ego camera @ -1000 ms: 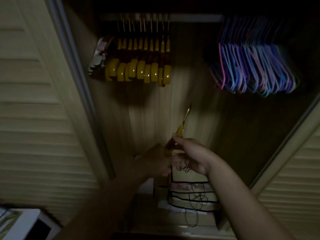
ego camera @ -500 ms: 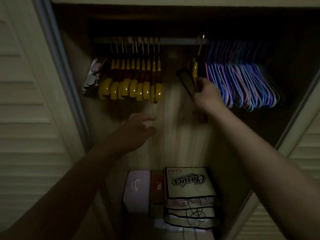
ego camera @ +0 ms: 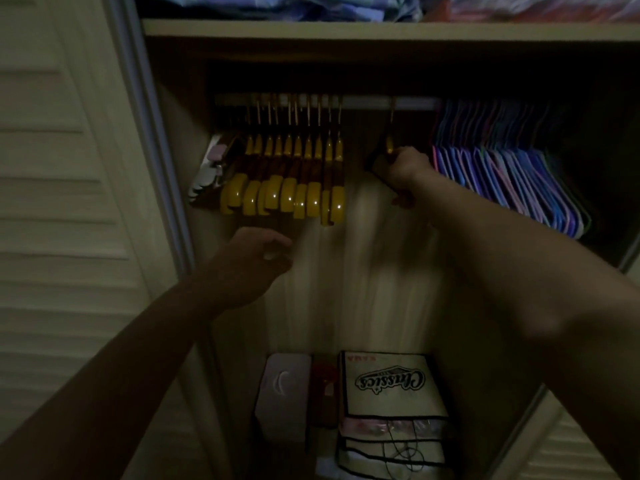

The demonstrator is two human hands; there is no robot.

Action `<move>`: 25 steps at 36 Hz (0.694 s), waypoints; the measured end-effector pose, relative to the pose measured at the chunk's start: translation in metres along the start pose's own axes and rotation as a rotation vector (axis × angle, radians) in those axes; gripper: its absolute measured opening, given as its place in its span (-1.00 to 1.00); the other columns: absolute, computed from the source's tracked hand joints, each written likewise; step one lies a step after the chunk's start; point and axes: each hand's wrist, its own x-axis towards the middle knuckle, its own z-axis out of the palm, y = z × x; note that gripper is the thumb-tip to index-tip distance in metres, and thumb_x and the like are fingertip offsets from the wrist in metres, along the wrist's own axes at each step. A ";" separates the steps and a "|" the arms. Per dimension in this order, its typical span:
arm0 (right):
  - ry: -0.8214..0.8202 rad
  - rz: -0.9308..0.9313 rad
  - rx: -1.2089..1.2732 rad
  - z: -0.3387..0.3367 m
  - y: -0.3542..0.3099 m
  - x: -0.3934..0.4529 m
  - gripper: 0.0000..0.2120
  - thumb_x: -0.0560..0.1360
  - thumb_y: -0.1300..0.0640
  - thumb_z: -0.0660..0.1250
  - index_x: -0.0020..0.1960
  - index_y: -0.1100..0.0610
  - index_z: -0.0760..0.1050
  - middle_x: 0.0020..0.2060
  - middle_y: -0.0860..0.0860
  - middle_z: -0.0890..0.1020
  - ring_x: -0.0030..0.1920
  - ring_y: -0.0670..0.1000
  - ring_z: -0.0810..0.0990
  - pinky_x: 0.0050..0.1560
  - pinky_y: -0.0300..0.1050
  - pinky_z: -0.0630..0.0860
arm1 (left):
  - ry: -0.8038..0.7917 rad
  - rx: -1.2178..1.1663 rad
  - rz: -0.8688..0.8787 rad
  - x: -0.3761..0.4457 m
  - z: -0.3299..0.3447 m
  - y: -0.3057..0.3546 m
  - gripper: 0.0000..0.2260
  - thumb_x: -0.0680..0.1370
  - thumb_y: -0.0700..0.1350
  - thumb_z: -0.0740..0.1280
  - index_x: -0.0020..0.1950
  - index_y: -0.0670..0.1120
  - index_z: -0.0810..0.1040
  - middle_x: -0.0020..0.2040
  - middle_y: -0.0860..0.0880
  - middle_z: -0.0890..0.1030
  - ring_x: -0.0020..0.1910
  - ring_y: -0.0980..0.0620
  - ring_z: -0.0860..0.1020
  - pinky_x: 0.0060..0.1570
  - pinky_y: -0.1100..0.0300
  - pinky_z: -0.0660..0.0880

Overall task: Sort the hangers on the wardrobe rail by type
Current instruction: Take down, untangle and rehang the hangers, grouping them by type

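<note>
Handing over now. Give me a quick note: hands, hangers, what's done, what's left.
Right hand grips a yellow hanger, its hook on the rail in the gap beside the purple hangers.
Left hand hangs free below the yellow group, holding nothing.
Done: both groups look bunched by type.
Left: probably slide the held hanger left to the yellow group and let go.

left hand [ego camera: 254,259] loosely curled, idle | right hand [ego camera: 405,168] raised, gripping

Eleven wooden hangers [ego camera: 298,174] (one held apart), two hands [ego camera: 405,168].
</note>
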 end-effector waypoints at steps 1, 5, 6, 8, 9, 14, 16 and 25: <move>-0.018 0.020 -0.008 0.000 0.001 0.000 -0.74 0.60 0.13 0.28 0.29 0.10 0.45 0.04 0.18 0.51 -0.15 0.29 0.59 -0.34 0.20 0.65 | -0.008 -0.008 -0.015 -0.001 0.001 -0.002 -0.77 0.56 -0.17 0.41 0.22 -0.10 0.62 0.14 -0.12 0.61 0.02 -0.02 0.59 -0.14 0.26 0.49; -0.005 0.035 -0.082 0.001 0.009 0.002 -0.74 0.59 0.23 0.26 0.28 0.12 0.43 0.03 0.19 0.49 -0.12 0.31 0.59 -0.29 0.23 0.66 | -0.055 -0.026 -0.078 -0.004 0.001 -0.013 -0.82 0.59 -0.07 0.38 0.18 0.08 0.58 0.23 0.00 0.50 0.17 -0.03 0.52 -0.10 0.15 0.45; 0.007 0.027 -0.088 0.000 0.011 0.002 -0.76 0.60 0.21 0.25 0.25 0.14 0.43 0.02 0.19 0.50 -0.12 0.32 0.59 -0.29 0.25 0.66 | -0.057 -0.025 -0.080 -0.004 0.000 -0.014 -0.83 0.59 -0.07 0.38 0.17 0.10 0.58 0.23 0.02 0.50 0.16 -0.01 0.52 -0.07 0.13 0.45; 0.029 0.007 -0.116 -0.002 0.017 0.004 -0.78 0.61 0.15 0.24 0.23 0.16 0.46 0.02 0.19 0.53 -0.09 0.29 0.60 -0.26 0.20 0.66 | -0.046 -0.028 -0.065 -0.004 -0.001 -0.013 -0.84 0.58 -0.08 0.38 0.12 0.13 0.56 0.20 -0.01 0.55 0.09 -0.01 0.55 -0.04 0.12 0.49; 0.030 -0.011 -0.146 -0.004 0.020 0.005 -0.77 0.62 0.13 0.23 0.23 0.17 0.47 0.03 0.19 0.55 -0.07 0.26 0.60 -0.26 0.12 0.65 | -0.039 -0.026 -0.059 -0.004 -0.001 -0.011 -0.85 0.58 -0.10 0.39 0.11 0.12 0.56 0.14 -0.03 0.58 0.03 -0.02 0.57 -0.07 0.16 0.50; 0.152 -0.194 -0.451 -0.008 0.026 0.002 -0.63 0.58 0.12 0.29 0.37 0.14 0.41 0.30 0.23 0.43 0.20 0.30 0.47 0.06 0.12 0.57 | -0.042 -0.050 -0.046 -0.001 0.001 -0.003 -0.81 0.57 -0.18 0.40 0.17 -0.03 0.59 -0.01 0.03 0.59 -0.12 0.08 0.57 -0.28 0.32 0.38; 0.285 -0.364 -0.502 -0.004 0.019 -0.007 -0.59 0.57 0.12 0.28 0.39 0.18 0.38 0.35 0.25 0.37 0.30 0.32 0.38 0.27 0.13 0.41 | -0.056 -0.055 -0.051 0.001 0.002 -0.002 -0.81 0.56 -0.19 0.41 0.15 -0.03 0.59 0.06 -0.04 0.62 -0.03 0.01 0.60 -0.21 0.28 0.43; -0.227 -0.090 0.285 0.046 -0.016 -0.063 -0.50 0.62 -0.04 0.27 0.48 0.11 0.27 0.33 0.06 0.47 0.27 0.10 0.48 0.23 0.01 0.48 | -0.071 -0.072 -0.065 0.006 0.008 0.011 -0.84 0.56 -0.05 0.41 0.13 0.13 0.60 0.21 -0.06 0.55 -0.03 0.03 0.61 -0.18 0.23 0.45</move>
